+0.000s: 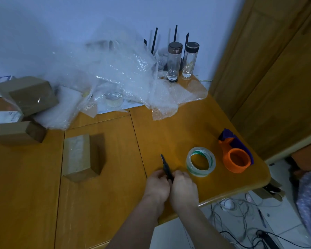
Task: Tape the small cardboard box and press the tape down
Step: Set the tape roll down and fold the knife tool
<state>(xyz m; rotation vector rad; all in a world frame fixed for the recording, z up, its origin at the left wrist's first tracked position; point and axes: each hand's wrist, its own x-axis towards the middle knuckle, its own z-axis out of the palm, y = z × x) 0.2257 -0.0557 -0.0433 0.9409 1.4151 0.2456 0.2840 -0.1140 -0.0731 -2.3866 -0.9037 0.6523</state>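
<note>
Cardboard box (pixel 79 157) — long axis roughly toward wall.

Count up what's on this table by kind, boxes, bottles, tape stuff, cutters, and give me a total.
Cardboard boxes: 3
Clear bottles: 2
Tape rolls: 1
Orange tape dispensers: 1
Utility knives: 1, held in both hands
Total: 8

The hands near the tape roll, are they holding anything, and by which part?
Both the left hand and right hand grip the rear handle end of a slim black utility knife; its tip points away, free above the table.
</note>
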